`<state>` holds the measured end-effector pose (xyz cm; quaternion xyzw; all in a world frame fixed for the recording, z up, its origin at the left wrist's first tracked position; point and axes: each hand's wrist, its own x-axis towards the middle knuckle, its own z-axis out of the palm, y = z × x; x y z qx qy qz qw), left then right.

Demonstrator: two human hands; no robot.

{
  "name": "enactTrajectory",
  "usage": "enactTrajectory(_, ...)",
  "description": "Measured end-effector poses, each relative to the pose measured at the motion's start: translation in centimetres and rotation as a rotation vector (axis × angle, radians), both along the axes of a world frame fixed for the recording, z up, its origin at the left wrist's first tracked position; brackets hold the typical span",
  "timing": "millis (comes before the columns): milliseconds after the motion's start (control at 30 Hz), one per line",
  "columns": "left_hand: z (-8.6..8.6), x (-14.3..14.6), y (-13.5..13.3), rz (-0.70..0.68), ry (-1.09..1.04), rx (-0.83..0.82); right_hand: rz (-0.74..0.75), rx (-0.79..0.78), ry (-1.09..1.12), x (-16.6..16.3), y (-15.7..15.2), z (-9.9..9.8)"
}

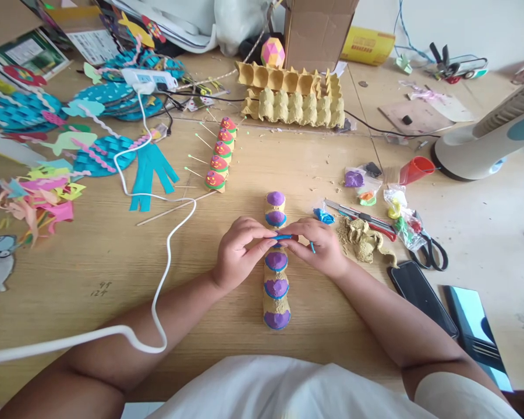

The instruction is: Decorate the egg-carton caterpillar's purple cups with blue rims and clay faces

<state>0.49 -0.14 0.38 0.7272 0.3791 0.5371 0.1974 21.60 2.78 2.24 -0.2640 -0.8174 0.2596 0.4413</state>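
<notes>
Firstly, head view: left hand (243, 250) and right hand (321, 247), thumbs and fingertips of both pinching one blue strip (282, 237). Location: above the carton strip (278, 305), centre of table, its bumps capped in purple clay (276, 262). Handling, as judged: light, even pinch, little pull, lest the strip thin or snap; pressing in short lengths along the bump's edge should seat it neatly.

Containers, from the hands: blue bag (324, 216), two o'clock, near; clear bag (354, 177), two o'clock, purple clay inside; another clear bag (405, 224), three o'clock, yellow and green lumps; red cup (417, 169), two o'clock, contents unreadable; egg carton (299, 109), twelve o'clock, cups downward.
</notes>
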Motion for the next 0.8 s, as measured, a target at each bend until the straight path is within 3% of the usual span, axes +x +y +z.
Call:
enactTrajectory(433, 0.04, -0.02, -0.13, -0.047, -0.027, -0.084, 0.015, 0.072, -0.023, -0.02, -0.02, -0.26)
enactTrajectory(800, -0.31, -0.25, -0.21, -0.158, -0.049, -0.201, -0.051, -0.062, -0.06, 0.15, -0.27, 0.0)
